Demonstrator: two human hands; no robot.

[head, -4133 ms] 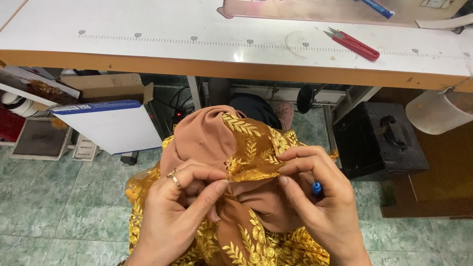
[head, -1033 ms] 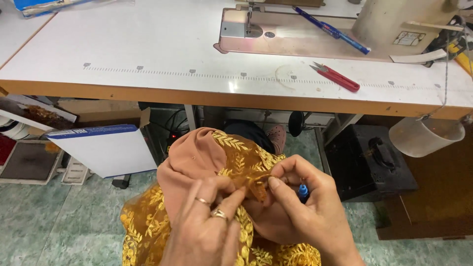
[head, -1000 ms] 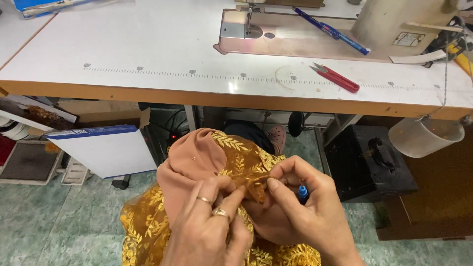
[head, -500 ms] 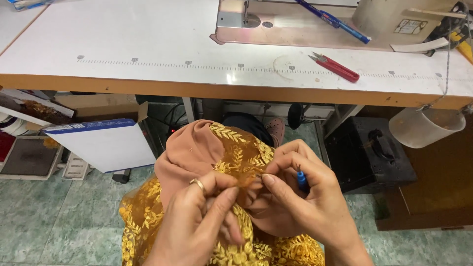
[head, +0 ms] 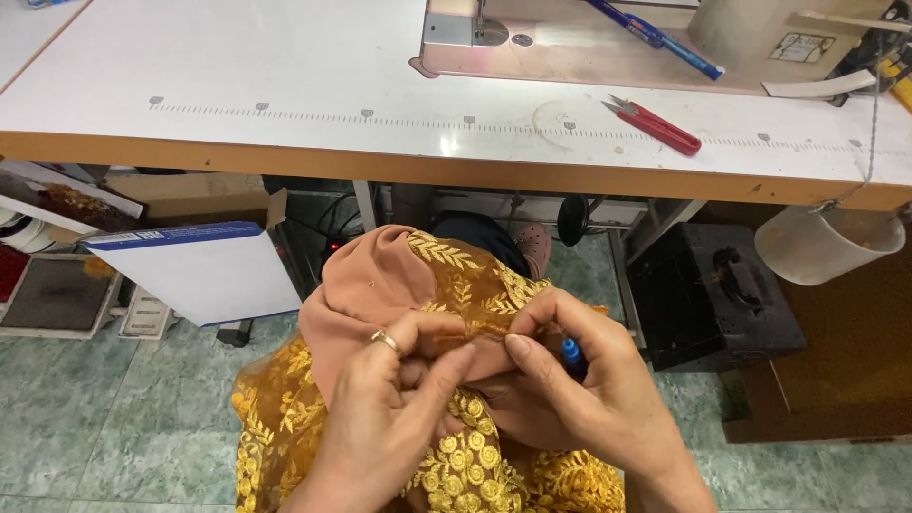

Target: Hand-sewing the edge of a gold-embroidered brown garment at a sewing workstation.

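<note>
Brown fabric with gold embroidered lace [head: 418,285], bunched into a mound on the person's lap, runs lengthwise from the table edge down toward the body, its rounded fold pointing away from the wearer. The left hand [head: 399,418], bearing a ring, pinches a fold of the cloth between thumb and fingers. The right hand [head: 589,399] pinches the same fold from the opposite side, fingertips almost meeting the left; a small blue-handled tool [head: 571,352] is tucked in its grip. Beyond both hands lies a white sewing table [head: 285,85] with an orange edge and a printed ruler strip; on it, farther than the right hand, rest red thread snips [head: 655,123] and a blue pen [head: 655,38]. A white plastic cup [head: 826,242] hangs to the right. Left of the left hand leans a white board with blue top band [head: 199,275]. Green marbled floor tiles [head: 95,418] lie beneath.
</note>
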